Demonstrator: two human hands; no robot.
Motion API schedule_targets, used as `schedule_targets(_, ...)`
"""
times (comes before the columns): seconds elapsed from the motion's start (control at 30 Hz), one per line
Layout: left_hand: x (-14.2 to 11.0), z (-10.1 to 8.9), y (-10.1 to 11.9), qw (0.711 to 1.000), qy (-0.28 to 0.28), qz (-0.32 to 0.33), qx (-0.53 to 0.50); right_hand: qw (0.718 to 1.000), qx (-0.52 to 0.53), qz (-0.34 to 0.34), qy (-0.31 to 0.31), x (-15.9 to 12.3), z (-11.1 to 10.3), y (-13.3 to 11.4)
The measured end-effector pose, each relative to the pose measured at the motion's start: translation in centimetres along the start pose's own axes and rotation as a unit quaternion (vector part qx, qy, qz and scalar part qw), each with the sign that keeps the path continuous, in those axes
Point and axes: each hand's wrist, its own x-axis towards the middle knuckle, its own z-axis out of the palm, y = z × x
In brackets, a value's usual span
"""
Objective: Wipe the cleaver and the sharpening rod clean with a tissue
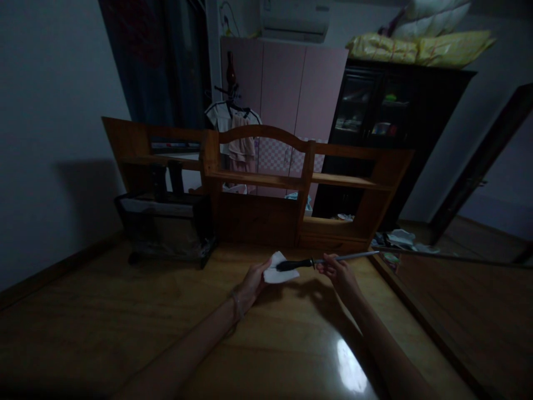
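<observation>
Rod (pixel 310 262), black-handled, over wooden tabletop (pixel 270 339), one o'clock: right hand (pixel 338 270) grips shaft (pixel 356 256), left hand (pixel 253 280) grips white tissue (pixel 275 276) at handle (pixel 293 265). Shelf (pixel 258 178), twelve o'clock; black rack (pixel 170 225), eleven o'clock; pink wardrobe (pixel 280 94) beyond.

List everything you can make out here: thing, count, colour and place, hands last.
Handled rod: one, black handle, grey shaft, centre
Sheet: one, white, against the handle
Table: one, yellow-brown, foreground
Box-like unit: one, mostly black, left on the table
Shelf unit: one, brown, table's back edge
Curtain: one, dark blue, upper left
Wardrobe: one, pink, behind the shelf unit
Air conditioner: one, white, above the wardrobe
Clothes: several, white and pink, before the wardrobe
Cabinet: one, black, right of the wardrobe
Packages: at least two, yellow, atop the cabinet
Wristband: one, pale, below-left of the sheet
Left hand: one, bare, holding the sheet
Right hand: one, bare, on the shaft
</observation>
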Motion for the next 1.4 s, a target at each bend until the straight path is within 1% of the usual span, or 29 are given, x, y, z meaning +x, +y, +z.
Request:
schedule_targets(0.07,0.0,-0.1,0.2,0.998,0.033,0.036,0.051,1.0,-0.012,-0.015,-0.006,-0.1,0.1,-0.2)
schedule_targets(0.17,-0.1,-0.3,0.9,0.98,0.103,0.103,0.136,0.999,-0.019,-0.029,-0.018,-0.4,0.4,-0.5)
schedule_targets(0.23,-0.3,-0.3,1.6,0.972,0.122,0.129,0.152,0.999,-0.004,-0.017,-0.032,-0.7,0.7,-0.6)
schedule_targets(0.27,-0.4,-0.2,1.9,0.974,0.118,0.13,0.145,0.999,0.008,-0.002,-0.044,-0.8,0.9,-0.6)
schedule_targets(0.33,-0.8,0.4,2.4,0.985,0.082,0.109,0.107,0.996,0.022,0.036,-0.079,-1.3,1.4,-0.5)
schedule_targets(0.37,-1.0,0.8,2.4,0.992,0.052,0.087,0.078,0.993,0.021,0.057,-0.101,-1.5,1.7,-0.4)
schedule_targets(0.43,-1.5,1.7,2.3,0.999,-0.026,0.031,0.008,0.985,0.016,0.095,-0.145,-1.9,2.4,0.1)
schedule_targets(0.5,-2.1,2.5,2.0,0.994,-0.103,-0.022,-0.04,0.979,0.016,0.12,-0.166,-2.2,2.9,0.7)
schedule_targets(0.57,-2.7,3.1,1.7,0.987,-0.149,-0.052,-0.042,0.976,0.02,0.128,-0.174,-2.3,3.3,1.2)
schedule_targets(0.63,-3.1,3.3,1.6,0.985,-0.166,-0.045,-0.02,0.976,0.022,0.124,-0.176,-2.2,3.5,1.5)
schedule_targets(0.7,-3.2,3.3,1.6,0.984,-0.174,-0.01,0.017,0.977,0.029,0.12,-0.171,-2.0,3.5,1.6)
schedule_targets(0.8,-2.8,3.1,1.6,0.983,-0.157,0.045,0.088,0.979,0.036,0.123,-0.156,-2.0,3.5,1.5)
schedule_targets(0.9,-2.3,2.8,1.2,0.977,-0.146,0.075,0.139,0.981,0.02,0.124,-0.148,-2.3,3.6,1.3)
schedule_targets(0.97,-2.0,2.8,0.9,0.973,-0.148,0.092,0.151,0.98,0.006,0.116,-0.159,-2.6,3.8,1.0)
schedule_targets(1.07,-1.9,2.7,0.6,0.974,-0.144,0.096,0.149,0.979,-0.002,0.108,-0.175,-2.8,3.8,0.8)
schedule_targets(1.17,-2.0,2.7,0.4,0.971,-0.149,0.079,0.171,0.979,-0.005,0.111,-0.174,-2.7,3.6,1.0)
schedule_targets(1.3,-2.2,2.7,-0.2,0.964,-0.117,0.054,0.233,0.978,-0.01,0.104,-0.179,-2.7,3.5,1.5)
schedule_targets(1.37,-2.4,2.8,-0.4,0.962,-0.106,0.057,0.247,0.976,-0.012,0.098,-0.192,-2.7,3.6,1.6)
schedule_targets(1.4,-2.5,2.8,-0.4,0.959,-0.108,0.069,0.255,0.976,-0.011,0.097,-0.196,-2.7,3.6,1.5)
